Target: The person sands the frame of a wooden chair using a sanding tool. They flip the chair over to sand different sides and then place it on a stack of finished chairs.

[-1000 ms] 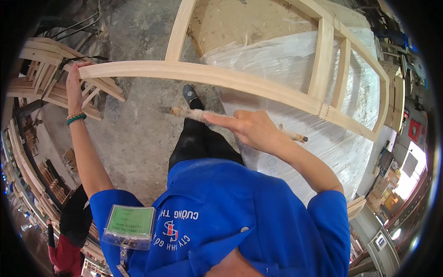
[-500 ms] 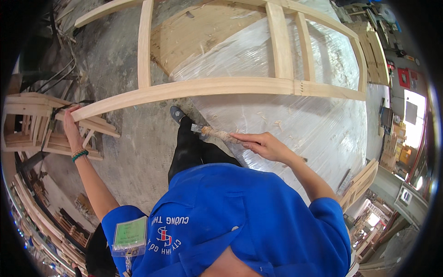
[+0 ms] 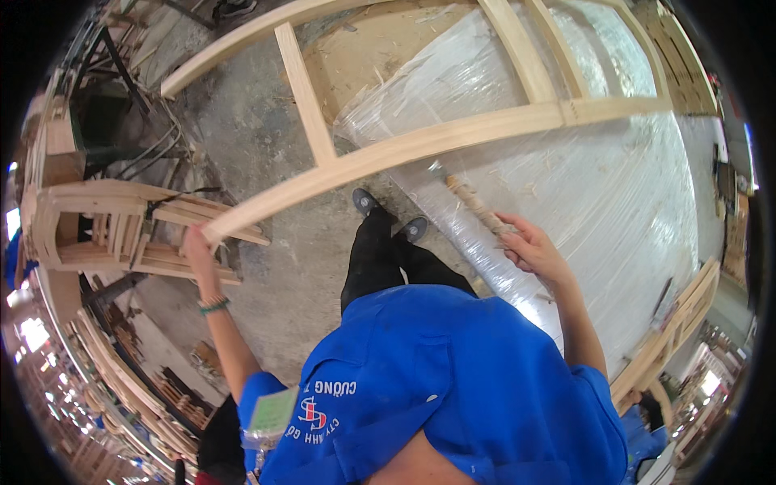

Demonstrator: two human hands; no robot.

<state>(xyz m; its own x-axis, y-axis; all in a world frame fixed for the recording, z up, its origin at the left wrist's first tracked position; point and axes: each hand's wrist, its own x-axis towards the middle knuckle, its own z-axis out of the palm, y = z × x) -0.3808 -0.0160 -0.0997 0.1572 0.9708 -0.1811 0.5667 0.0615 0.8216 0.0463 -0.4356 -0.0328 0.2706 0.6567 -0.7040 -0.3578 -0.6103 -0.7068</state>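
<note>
A pale wooden frame (image 3: 420, 139) with long curved rails and several crosspieces lies ahead of me, its right part over a plastic-wrapped surface. My left hand (image 3: 196, 246) is closed round the near left end of its nearest rail. My right hand (image 3: 529, 246) grips a flat-bladed tool (image 3: 475, 204) by its tan, wrapped handle. Its short, shiny blade points away from me and up to the left, just short of the near rail, apart from it.
Wood shavings lie on the plastic-wrapped surface (image 3: 598, 194). More wooden frames (image 3: 105, 226) are stacked at the left, close to my left hand. Metal stands (image 3: 121, 97) are at the far left. Another wooden frame (image 3: 671, 323) leans at the right. Concrete floor (image 3: 283, 283) shows beneath me.
The frame's left end has swung nearer to me and right with my left hand. My right hand has moved right, and the tool's blade has turned from pointing left to pointing away.
</note>
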